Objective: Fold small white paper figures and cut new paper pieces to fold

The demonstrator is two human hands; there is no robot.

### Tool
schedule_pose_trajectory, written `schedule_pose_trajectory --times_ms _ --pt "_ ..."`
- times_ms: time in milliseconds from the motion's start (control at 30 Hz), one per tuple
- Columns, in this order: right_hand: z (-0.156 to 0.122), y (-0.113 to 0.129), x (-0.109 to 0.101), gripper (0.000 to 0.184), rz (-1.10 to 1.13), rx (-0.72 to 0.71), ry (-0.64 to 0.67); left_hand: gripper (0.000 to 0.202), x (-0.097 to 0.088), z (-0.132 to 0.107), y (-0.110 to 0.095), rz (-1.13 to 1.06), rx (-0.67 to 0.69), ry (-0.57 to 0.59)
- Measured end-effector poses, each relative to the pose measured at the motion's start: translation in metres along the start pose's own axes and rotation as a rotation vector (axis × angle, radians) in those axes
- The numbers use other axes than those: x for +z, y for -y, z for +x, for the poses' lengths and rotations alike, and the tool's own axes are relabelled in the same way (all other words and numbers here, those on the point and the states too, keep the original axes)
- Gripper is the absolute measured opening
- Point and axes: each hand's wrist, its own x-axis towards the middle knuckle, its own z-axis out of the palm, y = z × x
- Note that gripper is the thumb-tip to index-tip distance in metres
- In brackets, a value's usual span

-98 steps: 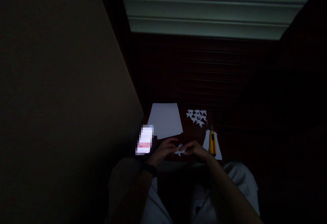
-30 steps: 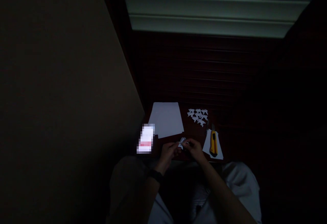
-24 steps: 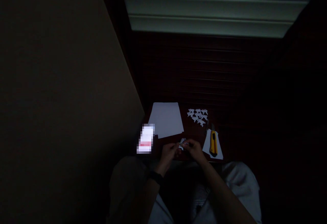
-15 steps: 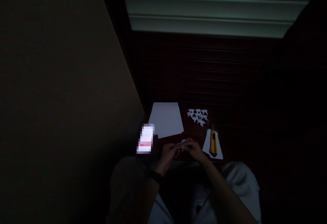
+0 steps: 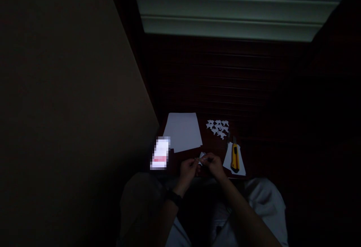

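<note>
Between my two hands is a small folded piece of white paper point(image 5: 202, 155), held over the near part of the dark table. My left hand point(image 5: 188, 168), with a dark band on the wrist, pinches its left side. On the other side, the fingers of my right hand point(image 5: 214, 164) are closed on the same paper. Fingers cover much of it, so its exact shape is hard to make out in the dim light. To the right, a yellow utility knife point(image 5: 235, 158) lies on a small stack of white paper pieces point(image 5: 241, 166).
A stack of white sheets point(image 5: 183, 130) lies at the back left. Beside it is a cluster of several small folded paper figures point(image 5: 217, 127). A lit, blurred-out phone screen point(image 5: 160, 151) is at the left edge. A wall point(image 5: 70, 89) rises on the left.
My fingers have shifted slightly on the folded paper, and more of its white surface shows between them. My left hand has moved a little to the right. Other things lie as before.
</note>
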Motion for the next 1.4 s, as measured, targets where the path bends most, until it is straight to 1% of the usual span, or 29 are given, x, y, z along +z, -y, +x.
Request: schedule_pose_trajectory --times_ms 167,300,467,600,700,800,967,1100,1300,1400 --pt "-0.001 -0.003 0.001 0.028 0.026 0.091 -0.032 0.039 0.002 -0.001 0.002 0.027 0.044 -0.018" --pt "-0.001 -0.004 0.001 0.029 0.006 0.095 -0.049 0.038 0.002 -0.004 0.001 0.056 0.07 -0.024" --pt "0.0 -0.008 0.0 0.024 -0.005 0.089 -0.039 0.036 0.001 -0.006 0.002 0.07 0.148 0.034" --pt "0.0 -0.009 -0.001 0.025 0.021 0.1 -0.042 0.036 0.001 -0.002 0.007 0.084 0.124 0.039" --pt "-0.001 -0.005 -0.002 0.027 0.073 0.058 -0.034 0.036 0.002 -0.002 0.009 0.095 0.128 0.004" --pt "-0.001 -0.001 -0.003 0.028 0.134 0.067 -0.024 0.035 0.004 -0.004 0.008 0.104 0.154 -0.03" --pt "-0.004 0.0 -0.002 0.028 0.145 0.137 -0.084 0.034 0.001 -0.005 0.003 0.045 0.125 -0.04" --pt "-0.005 0.001 0.001 0.028 0.188 0.129 -0.109 0.034 -0.002 -0.004 -0.001 -0.022 0.099 -0.024" --pt "-0.003 0.002 0.007 0.029 0.221 0.07 -0.199 0.034 0.0 -0.005 0.0 0.0 0.146 -0.03" --pt "-0.002 0.001 0.007 0.033 0.243 0.102 -0.17 0.034 0.001 -0.006 0.002 0.022 0.167 -0.026"
